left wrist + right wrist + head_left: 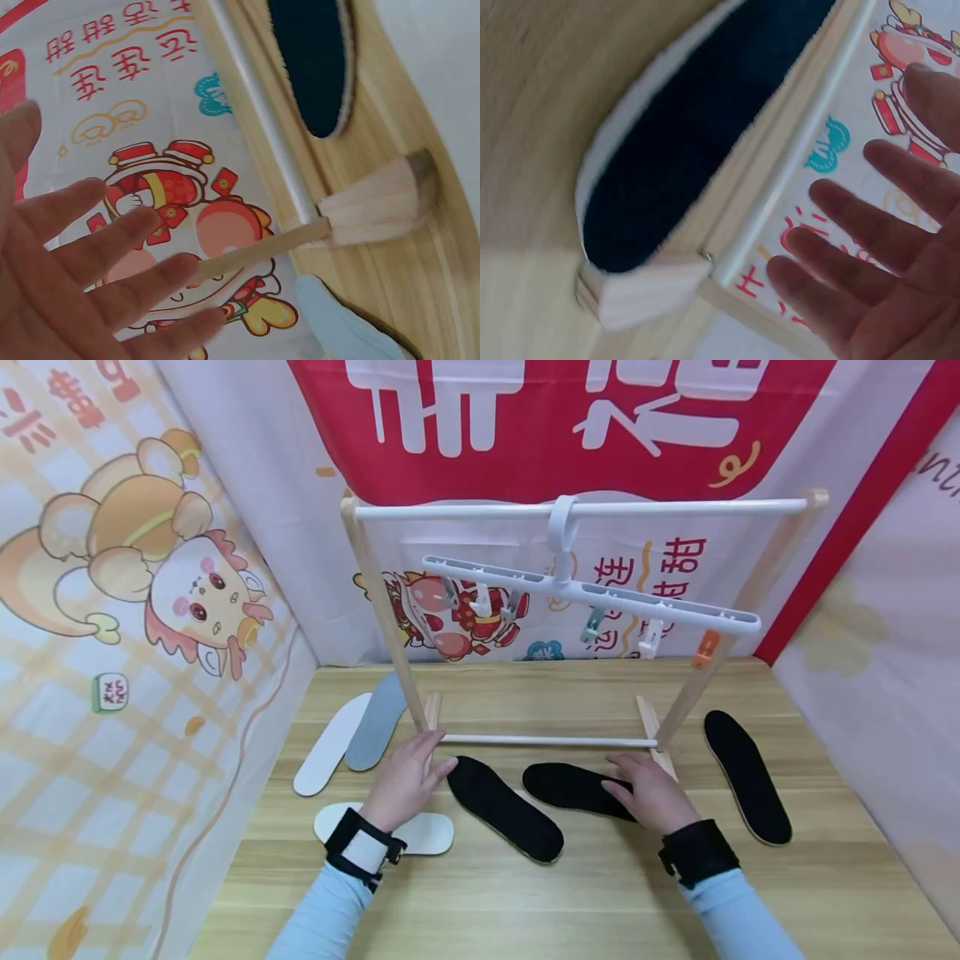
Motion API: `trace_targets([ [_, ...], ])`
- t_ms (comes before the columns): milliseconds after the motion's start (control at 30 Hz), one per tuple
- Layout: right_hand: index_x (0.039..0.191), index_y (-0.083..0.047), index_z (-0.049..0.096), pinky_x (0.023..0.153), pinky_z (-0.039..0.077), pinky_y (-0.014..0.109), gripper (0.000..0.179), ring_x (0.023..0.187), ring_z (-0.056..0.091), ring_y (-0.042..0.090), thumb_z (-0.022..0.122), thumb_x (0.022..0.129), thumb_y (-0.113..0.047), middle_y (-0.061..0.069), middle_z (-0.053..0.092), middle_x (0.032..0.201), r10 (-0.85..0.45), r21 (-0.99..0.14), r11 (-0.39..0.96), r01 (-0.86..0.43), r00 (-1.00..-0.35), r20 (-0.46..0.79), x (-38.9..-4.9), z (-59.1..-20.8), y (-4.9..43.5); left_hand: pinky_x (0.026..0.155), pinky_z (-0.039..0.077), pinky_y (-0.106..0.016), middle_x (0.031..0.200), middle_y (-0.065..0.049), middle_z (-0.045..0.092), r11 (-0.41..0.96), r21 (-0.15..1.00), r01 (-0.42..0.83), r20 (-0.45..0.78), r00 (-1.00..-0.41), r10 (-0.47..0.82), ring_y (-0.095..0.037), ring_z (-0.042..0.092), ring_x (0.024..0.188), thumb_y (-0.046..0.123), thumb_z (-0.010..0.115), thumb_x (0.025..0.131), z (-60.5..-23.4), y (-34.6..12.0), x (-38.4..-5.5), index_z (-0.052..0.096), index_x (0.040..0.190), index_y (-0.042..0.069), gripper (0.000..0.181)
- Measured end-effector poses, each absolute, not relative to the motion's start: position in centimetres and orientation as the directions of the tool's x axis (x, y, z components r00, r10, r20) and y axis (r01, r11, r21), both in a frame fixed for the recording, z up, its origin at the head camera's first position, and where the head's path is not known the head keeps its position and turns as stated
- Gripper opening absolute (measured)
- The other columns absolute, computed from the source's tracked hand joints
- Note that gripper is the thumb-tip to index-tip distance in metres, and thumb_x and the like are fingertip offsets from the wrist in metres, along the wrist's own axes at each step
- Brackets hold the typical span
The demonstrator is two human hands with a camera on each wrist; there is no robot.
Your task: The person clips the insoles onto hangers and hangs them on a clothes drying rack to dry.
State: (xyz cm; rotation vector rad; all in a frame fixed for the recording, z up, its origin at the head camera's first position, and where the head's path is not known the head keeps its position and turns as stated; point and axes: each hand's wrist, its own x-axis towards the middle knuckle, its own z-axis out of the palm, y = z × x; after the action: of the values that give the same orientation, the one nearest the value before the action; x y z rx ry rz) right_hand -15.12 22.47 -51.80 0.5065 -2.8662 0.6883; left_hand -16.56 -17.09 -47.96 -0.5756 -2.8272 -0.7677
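Left hand, left of the lower centre: fingers straight and spread, holding nothing; its thumb lies beside the tip of a black insole, contact uncertain. Right hand, right of centre: fingers likewise apart and empty, overlapping the end of a second black insole in the head view. Farther out, a third black insole lies at centre right; at centre left lie a white insole and a grey insole, with another white insole partly behind the left wrist. Upper centre: a rack carries a hanger with small clips. Judged by this arrangement, the hanger is already on its rail, but none of the six insoles is clipped up; all remain on the tabletop.
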Motion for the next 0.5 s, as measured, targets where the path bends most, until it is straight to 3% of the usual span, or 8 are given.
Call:
trace_targets([
  [100, 0.125, 0.002, 0.063, 0.092, 0.048, 0.054, 0.041, 0.11, 0.06, 0.041, 0.074, 0.09, -0.017, 0.022, 0.065, 0.119, -0.308, -0.416, 0.826, -0.381, -0.922, 0.233, -15.6, -52.3, 22.1, 0.103, 0.043, -0.053, 0.137, -0.02, 0.056, 0.723, 0.551, 0.418, 0.294, -0.907, 0.301, -0.038, 0.052, 0.126, 0.035, 0.056, 0.102, -47.2, -17.1, -16.8, 0.053, 0.14, 0.004, 0.049],
  [267, 0.124, 0.003, 0.063, 0.091, 0.049, 0.052, 0.047, 0.106, 0.062, 0.041, 0.08, 0.085, -0.018, 0.022, 0.066, 0.116, -0.336, -0.393, 0.826, -0.405, -0.912, 0.233, -16.7, -53.3, 21.0, 0.095, 0.049, -0.052, 0.135, -0.015, 0.059, 0.585, 0.706, 0.399, 0.335, -0.916, 0.22, -0.033, 0.057, 0.119, 0.028, 0.053, 0.104, -45.5, -17.4, -17.7, 0.053, 0.14, 0.005, 0.043],
  [500, 0.124, 0.0, 0.064, 0.083, 0.052, 0.054, 0.061, 0.102, 0.061, 0.043, 0.086, 0.077, -0.031, 0.023, 0.063, 0.114, -0.354, -0.283, 0.878, -0.385, -0.922, 0.156, -17.0, -54.4, 19.4, 0.101, 0.046, -0.048, 0.137, -0.018, 0.055, 0.385, 0.854, 0.35, 0.31, -0.937, 0.163, -0.031, 0.055, 0.122, 0.025, 0.049, 0.106, -41.5, -17.5, -19.3, 0.045, 0.145, 0.002, 0.045],
])
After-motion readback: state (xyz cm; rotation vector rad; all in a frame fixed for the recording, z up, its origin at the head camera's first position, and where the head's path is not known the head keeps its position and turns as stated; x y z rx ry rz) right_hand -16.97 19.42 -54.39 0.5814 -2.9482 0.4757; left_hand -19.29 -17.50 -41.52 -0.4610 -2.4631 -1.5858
